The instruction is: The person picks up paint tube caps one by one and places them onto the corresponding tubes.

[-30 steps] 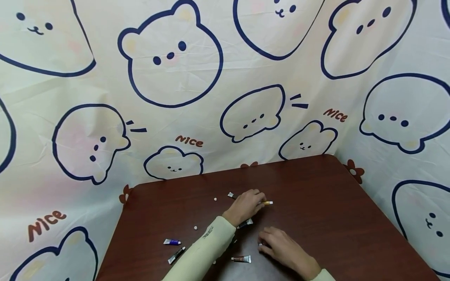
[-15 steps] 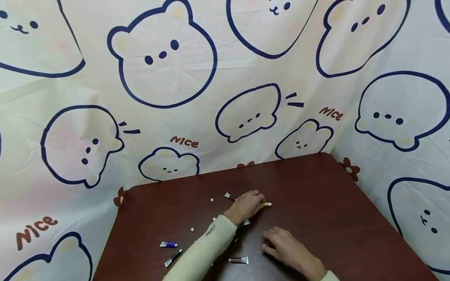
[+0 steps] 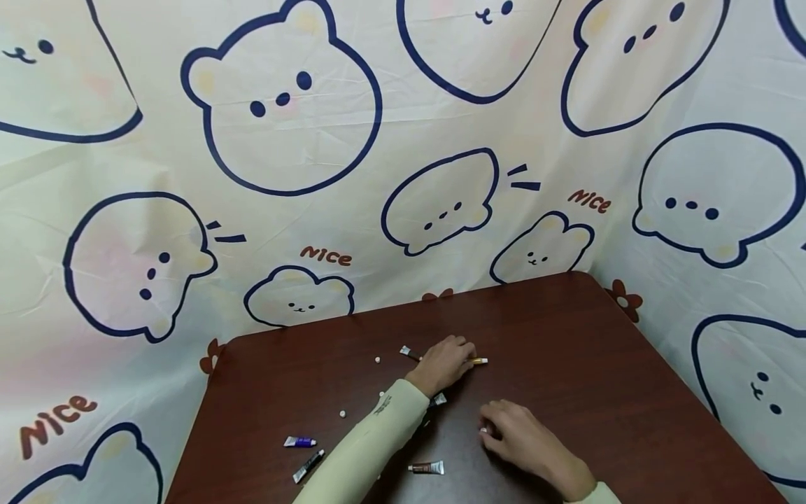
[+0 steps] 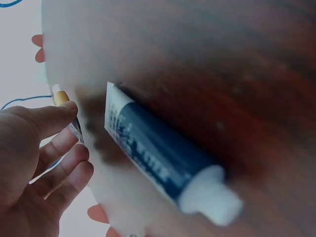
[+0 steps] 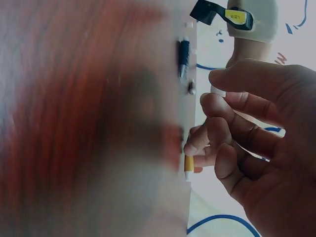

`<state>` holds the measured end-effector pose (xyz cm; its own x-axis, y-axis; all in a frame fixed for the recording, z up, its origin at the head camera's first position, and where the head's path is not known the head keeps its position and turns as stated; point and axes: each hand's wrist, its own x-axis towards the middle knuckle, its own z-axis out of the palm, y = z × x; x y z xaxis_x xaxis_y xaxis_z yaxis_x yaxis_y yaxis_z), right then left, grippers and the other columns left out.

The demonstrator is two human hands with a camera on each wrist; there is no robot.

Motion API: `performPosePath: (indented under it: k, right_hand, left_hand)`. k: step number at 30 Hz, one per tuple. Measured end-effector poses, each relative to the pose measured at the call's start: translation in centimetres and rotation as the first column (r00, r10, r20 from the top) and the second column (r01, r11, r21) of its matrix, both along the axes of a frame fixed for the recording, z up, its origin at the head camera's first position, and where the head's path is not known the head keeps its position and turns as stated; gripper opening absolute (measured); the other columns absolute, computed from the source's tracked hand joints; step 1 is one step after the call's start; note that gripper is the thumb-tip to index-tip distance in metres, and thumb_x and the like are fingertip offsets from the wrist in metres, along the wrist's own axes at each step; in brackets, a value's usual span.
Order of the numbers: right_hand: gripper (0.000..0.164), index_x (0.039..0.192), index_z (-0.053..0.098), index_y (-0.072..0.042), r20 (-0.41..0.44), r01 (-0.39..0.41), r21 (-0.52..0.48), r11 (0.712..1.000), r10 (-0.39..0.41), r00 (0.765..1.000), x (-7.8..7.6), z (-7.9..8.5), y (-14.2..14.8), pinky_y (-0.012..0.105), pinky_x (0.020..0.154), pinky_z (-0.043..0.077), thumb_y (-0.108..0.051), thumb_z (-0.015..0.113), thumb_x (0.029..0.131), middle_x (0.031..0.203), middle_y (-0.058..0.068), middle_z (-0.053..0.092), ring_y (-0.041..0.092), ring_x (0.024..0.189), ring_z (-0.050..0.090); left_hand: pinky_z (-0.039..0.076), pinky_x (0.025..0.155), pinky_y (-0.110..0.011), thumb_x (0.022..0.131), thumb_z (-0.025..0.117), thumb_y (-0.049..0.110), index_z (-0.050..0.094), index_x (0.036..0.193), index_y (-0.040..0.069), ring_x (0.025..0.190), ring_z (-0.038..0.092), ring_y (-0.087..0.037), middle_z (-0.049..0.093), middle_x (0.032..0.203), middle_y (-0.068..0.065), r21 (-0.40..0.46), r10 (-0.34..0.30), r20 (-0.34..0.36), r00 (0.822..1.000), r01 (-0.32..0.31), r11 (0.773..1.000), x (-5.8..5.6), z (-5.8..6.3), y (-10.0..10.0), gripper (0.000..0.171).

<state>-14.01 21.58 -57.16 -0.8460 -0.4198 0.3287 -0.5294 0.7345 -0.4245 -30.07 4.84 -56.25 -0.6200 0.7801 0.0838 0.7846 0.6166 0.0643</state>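
My left hand (image 3: 443, 364) is at the middle of the table and pinches a yellow paint tube (image 3: 481, 361) by its body. The tube's white cap end sticks out past the fingers; in the left wrist view the yellow tube (image 4: 62, 97) shows between thumb and fingers. Nearer to me, my right hand (image 3: 529, 437) has curled fingers, with a small white cap (image 3: 483, 430) between thumb and forefinger. In the right wrist view that white cap (image 5: 217, 90) is mostly covered by the fingers. A dark blue paint tube (image 4: 158, 148) with a white cap lies under my left wrist.
A purple tube (image 3: 299, 442) and a black tube (image 3: 308, 466) lie at the left on the brown table (image 3: 567, 336). A brown tube (image 3: 426, 467) is between the arms, and another tube (image 3: 409, 353) lies behind the left hand. White caps (image 3: 343, 414) are scattered about.
My right hand has moved a little to the right, away from the brown tube, still with the white cap. The left hand keeps the yellow tube almost in place. The head view has shifted slightly.
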Motion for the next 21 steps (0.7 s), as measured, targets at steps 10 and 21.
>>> performPosePath:
  k: [10, 21]
  right_hand:
    - [0.022, 0.091, 0.067, -0.023, 0.051, 0.071, 0.001, 0.997, -0.071, 0.996, -0.5, 1.3, 2.2, 0.021, 0.064, 0.046, -0.007, 0.083, 0.091, 0.084, -0.016, 0.06, -0.004, 0.077, 0.049]
    - [0.023, 0.094, 0.069, -0.025, 0.074, 0.156, -0.062, 0.986, -0.151, 0.986, -1.1, 1.3, 4.7, 0.022, 0.065, 0.048, -0.007, 0.083, 0.093, 0.085, -0.019, 0.061, -0.006, 0.078, 0.054]
  left_hand:
    - [0.058, 0.087, -0.023, 0.108, 0.071, 0.029, 0.074, 0.116, 0.023, 0.103, 0.067, -0.011, 0.07, 0.111, 0.006, 0.008, -0.005, 0.003, 1.0, 0.005, 1.0, -0.6, -0.1, 1.1, 0.011]
    - [0.058, 0.088, -0.025, 0.108, 0.072, 0.029, 0.073, 0.117, 0.022, 0.104, 0.066, -0.013, 0.07, 0.113, 0.005, 0.003, 0.014, 0.014, 1.0, -0.014, 1.0, -1.0, -0.3, 1.7, 0.012]
